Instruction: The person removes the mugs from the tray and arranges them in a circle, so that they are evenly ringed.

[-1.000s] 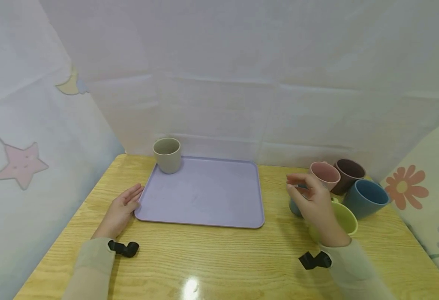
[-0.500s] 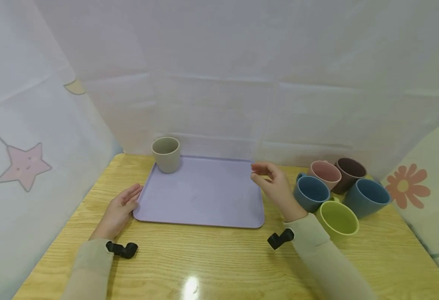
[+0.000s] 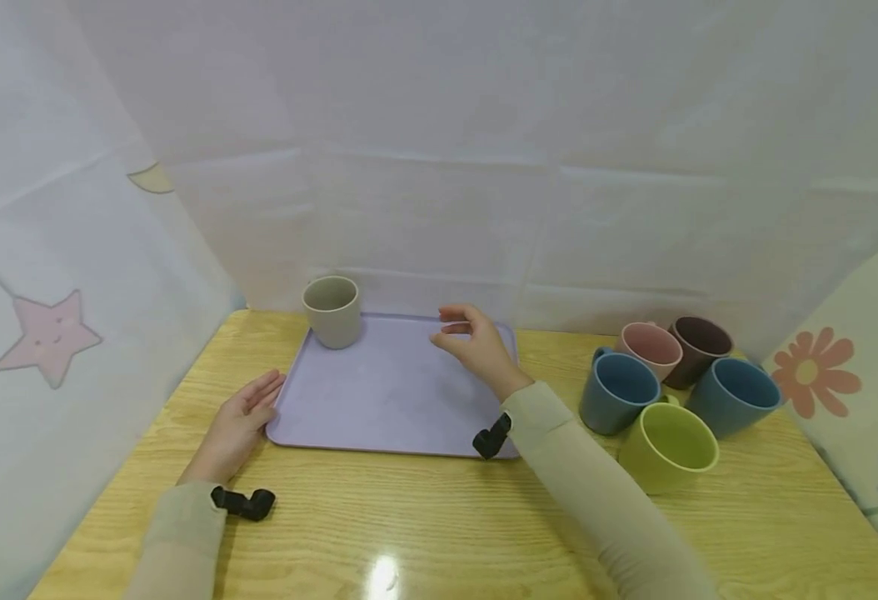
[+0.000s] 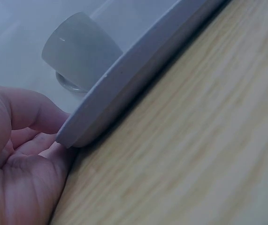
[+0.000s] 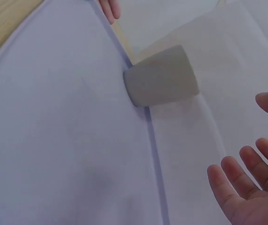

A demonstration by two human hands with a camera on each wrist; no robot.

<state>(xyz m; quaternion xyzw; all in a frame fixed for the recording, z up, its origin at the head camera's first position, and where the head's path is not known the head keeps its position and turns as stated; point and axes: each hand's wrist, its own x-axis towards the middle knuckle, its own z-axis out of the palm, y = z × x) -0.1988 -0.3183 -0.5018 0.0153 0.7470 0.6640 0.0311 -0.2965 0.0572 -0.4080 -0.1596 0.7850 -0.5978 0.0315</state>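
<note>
My right hand hovers over the right part of the lavender tray, fingers and thumb apart with nothing between them. In the right wrist view its fingers are spread loosely. A grey-beige cup stands upright at the tray's back left corner; the right wrist view shows its side, and the left wrist view a handle low on it. My left hand lies at the tray's left edge, fingers extended outside it. Its thumb touches the rim near the front corner; the left wrist view partly hides the other fingertips.
Several mugs cluster at the table's right: a blue mug, a yellow-green mug, a pink mug, a dark brown mug and another blue cup. A white cloth hangs behind the wooden table.
My right hand has moved left from beside the mugs to above the tray, uncovering the front blue mug and the yellow-green mug. The left hand and grey-beige cup stay in place.
</note>
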